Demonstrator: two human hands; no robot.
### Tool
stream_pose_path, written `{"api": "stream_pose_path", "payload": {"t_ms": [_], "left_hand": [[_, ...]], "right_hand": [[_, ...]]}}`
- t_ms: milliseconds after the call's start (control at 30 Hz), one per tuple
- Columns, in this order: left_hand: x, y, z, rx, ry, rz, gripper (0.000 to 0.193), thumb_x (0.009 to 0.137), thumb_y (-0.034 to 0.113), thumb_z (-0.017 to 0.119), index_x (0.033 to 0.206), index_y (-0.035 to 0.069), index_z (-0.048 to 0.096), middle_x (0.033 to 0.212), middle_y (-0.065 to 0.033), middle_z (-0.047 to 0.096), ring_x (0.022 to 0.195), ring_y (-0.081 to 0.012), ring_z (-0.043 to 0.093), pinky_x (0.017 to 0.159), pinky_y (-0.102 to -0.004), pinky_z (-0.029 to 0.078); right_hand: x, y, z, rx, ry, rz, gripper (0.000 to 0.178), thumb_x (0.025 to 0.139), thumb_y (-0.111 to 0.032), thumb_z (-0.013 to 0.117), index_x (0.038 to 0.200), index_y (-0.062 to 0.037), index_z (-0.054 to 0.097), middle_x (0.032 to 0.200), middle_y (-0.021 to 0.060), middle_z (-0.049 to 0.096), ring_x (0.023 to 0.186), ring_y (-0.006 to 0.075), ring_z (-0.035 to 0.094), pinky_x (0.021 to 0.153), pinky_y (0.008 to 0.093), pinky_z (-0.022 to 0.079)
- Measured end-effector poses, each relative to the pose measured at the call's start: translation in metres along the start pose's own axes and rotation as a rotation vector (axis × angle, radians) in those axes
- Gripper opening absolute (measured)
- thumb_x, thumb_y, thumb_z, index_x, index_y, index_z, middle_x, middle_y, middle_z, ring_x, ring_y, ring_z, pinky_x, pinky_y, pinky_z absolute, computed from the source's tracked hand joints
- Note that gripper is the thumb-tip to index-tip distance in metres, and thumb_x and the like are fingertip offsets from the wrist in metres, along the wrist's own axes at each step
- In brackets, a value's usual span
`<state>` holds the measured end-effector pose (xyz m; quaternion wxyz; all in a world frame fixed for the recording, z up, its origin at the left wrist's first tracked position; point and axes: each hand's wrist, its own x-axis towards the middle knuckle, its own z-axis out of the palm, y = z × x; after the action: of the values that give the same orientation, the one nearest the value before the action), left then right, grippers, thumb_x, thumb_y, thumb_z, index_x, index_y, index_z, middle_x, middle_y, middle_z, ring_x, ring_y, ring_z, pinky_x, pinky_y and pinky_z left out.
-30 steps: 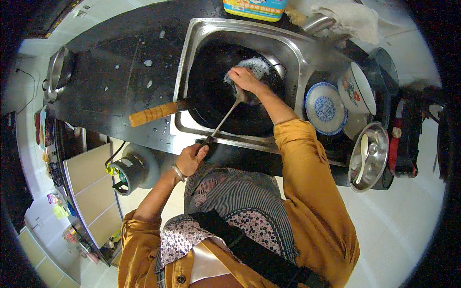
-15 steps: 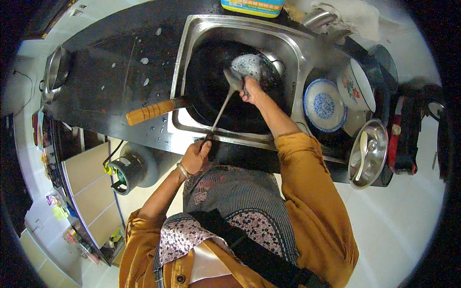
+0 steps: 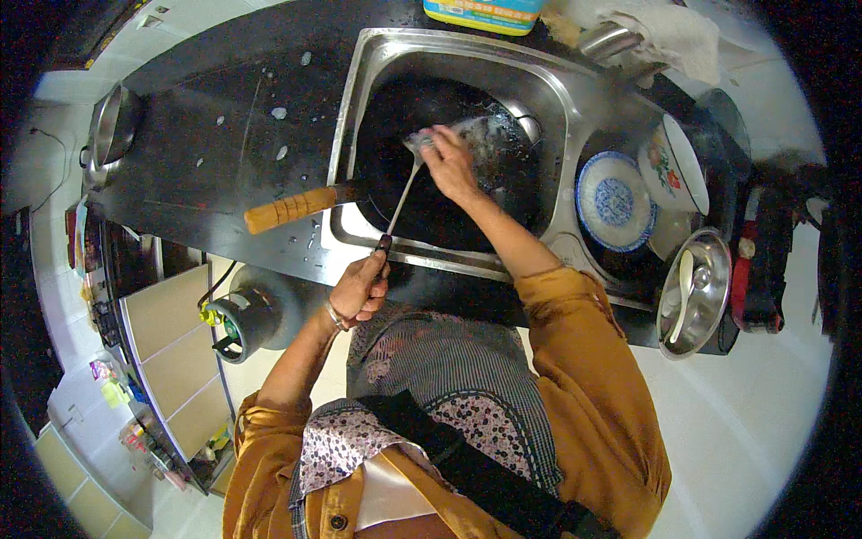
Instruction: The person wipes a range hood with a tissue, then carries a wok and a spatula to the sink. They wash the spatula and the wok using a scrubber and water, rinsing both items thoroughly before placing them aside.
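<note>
Inside the sink (image 3: 348, 108) lies a large dark wok (image 3: 386, 108), wet and with foam traces on its far right side. Its wooden handle (image 3: 289, 210) sticks out leftward over the rim. My left hand (image 3: 361, 286) is closed round the black grip of a long-handled metal cooking utensil (image 3: 406, 196), at the sink's near edge. The thin shaft slants up over the wok. My right hand (image 3: 449, 165) has its fingers bent over the utensil's head, which they mostly cover. Something greyish-white shows under those fingers; whether it is foam or a scrubber I cannot make out.
Right of the sink stand a blue-rimmed plate (image 3: 616, 199), a flowered enamel bowl (image 3: 673, 166) and a steel bowl (image 3: 705, 292) with a pale spoon (image 3: 684, 292). A blue-yellow package (image 3: 483, 13) is behind. A gas cylinder (image 3: 251, 314) stands below left; water drops dot the black counter (image 3: 215, 153).
My right hand has moved left from the foam in the wok onto the utensil's head. The white foam patch has thinned. My left hand keeps its grip, slightly shifted.
</note>
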<state>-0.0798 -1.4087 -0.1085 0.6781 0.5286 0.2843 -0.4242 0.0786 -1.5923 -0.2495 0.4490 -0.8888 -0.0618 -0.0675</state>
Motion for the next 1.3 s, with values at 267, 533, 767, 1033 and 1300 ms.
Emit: {"api": "stream_pose_path", "payload": {"t_ms": [267,533,767,1033,1300], "left_hand": [[-0.011,-0.002,-0.017,0.139,-0.006,0.055,0.037,0.09,0.042,0.04,0.078,0.008,0.046,0.05,0.0003,0.037,0.033,-0.0068,0.029,0.028,-0.0222,0.021],[-0.01,0.022,-0.008,1.1,0.404,0.541,0.028,0.084,0.025,0.051,0.08,-0.002,0.055,0.064,-0.0215,0.057,0.061,-0.0376,0.057,0.056,-0.0421,0.044],[-0.009,0.025,0.001,1.545,0.591,0.59,0.022,0.078,0.024,0.058,0.085,0.005,0.048,0.071,-0.0176,0.058,0.06,-0.0365,0.058,0.054,-0.0436,0.047],[-0.006,0.023,0.003,1.634,0.631,0.62,0.022,0.08,0.026,0.056,0.086,0.007,0.046,0.072,-0.0152,0.058,0.06,-0.0341,0.059,0.051,-0.0416,0.047],[0.0,0.014,-0.002,1.53,0.669,0.693,0.024,0.079,0.027,0.056,0.088,0.005,0.049,0.068,-0.0146,0.058,0.059,-0.0324,0.059,0.051,-0.0417,0.046]], "right_hand": [[0.021,0.074,-0.009,-0.344,-0.076,0.319,0.04,0.077,-0.026,0.059,0.115,-0.0178,0.053,0.125,0.018,0.04,0.118,0.0365,0.031,0.098,0.0426,0.027],[0.01,0.088,-0.034,-0.171,-0.054,0.335,0.055,0.075,-0.013,0.056,0.127,-0.0214,0.041,0.117,0.0204,0.044,0.108,0.035,0.042,0.09,0.0425,0.034],[-0.008,0.01,-0.041,-0.528,-0.282,-0.379,0.036,0.078,-0.022,0.052,0.114,-0.0217,0.055,0.119,0.0082,0.05,0.111,0.0276,0.042,0.086,0.0419,0.035],[0.025,0.033,-0.029,-0.474,-0.446,0.073,0.037,0.082,-0.022,0.048,0.119,-0.0194,0.049,0.116,0.0106,0.051,0.097,0.0248,0.052,0.08,0.0408,0.041],[0.039,0.075,-0.065,0.095,-0.234,0.782,0.026,0.08,-0.028,0.049,0.085,-0.0047,0.058,0.07,0.0107,0.059,0.067,0.0228,0.057,0.063,0.0392,0.045]]}}
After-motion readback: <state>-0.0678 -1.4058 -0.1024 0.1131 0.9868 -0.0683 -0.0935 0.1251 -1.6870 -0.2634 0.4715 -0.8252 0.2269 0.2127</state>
